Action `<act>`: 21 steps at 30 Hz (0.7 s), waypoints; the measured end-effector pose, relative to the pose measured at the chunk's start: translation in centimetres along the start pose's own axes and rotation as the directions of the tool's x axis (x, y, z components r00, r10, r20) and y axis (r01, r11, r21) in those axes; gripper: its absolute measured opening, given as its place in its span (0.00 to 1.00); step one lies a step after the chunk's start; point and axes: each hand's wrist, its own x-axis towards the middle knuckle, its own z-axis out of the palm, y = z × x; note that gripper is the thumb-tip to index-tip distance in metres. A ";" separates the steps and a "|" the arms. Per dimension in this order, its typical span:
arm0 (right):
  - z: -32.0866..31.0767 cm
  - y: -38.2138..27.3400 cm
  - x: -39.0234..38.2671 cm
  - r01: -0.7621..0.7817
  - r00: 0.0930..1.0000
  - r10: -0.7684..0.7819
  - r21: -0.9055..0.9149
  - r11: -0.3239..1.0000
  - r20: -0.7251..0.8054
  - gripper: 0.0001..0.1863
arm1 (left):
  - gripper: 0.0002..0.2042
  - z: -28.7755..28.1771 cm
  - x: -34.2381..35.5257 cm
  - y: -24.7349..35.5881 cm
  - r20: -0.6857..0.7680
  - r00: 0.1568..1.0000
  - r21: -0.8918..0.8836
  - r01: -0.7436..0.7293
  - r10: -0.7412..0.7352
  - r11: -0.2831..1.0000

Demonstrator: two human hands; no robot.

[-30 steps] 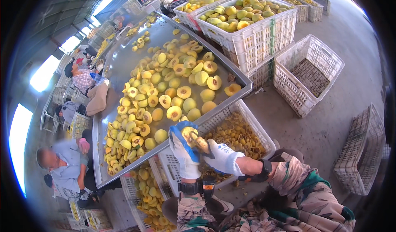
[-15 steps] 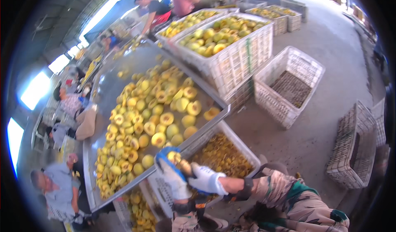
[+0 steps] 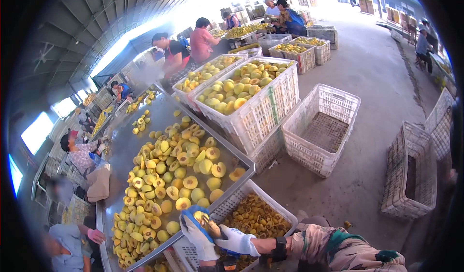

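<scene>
Your gloved left hand (image 3: 195, 233) holds a peach half (image 3: 200, 217) and your right hand (image 3: 237, 240) grips a small tool, low centre, above the white crate (image 3: 285, 215) of pits.

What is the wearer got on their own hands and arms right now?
Both hands are gloved. The left hand wears a white knit glove with blue coating on the fingertips. The right hand wears a white glove with a blue trim, a dark band at the wrist, and a loose patterned sleeve in tan, grey and green.
</scene>
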 end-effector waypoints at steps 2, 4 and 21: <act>-0.5 -0.2 0.1 0.007 1.000 -0.008 0.050 0.999 0.012 0.23 | 0.18 -0.4 0.5 0.6 0.115 0.991 -0.145 0.090 -0.074 0.985; -0.6 -0.1 0.0 0.012 1.000 -0.010 0.117 0.993 -0.015 0.23 | 0.19 -0.3 0.5 0.5 0.109 0.994 -0.168 0.021 -0.003 0.986; -0.8 -0.8 0.3 -0.052 0.998 0.054 -0.096 0.994 0.019 0.24 | 0.15 -1.4 -0.5 -0.9 0.044 0.999 -0.044 0.003 -0.001 0.999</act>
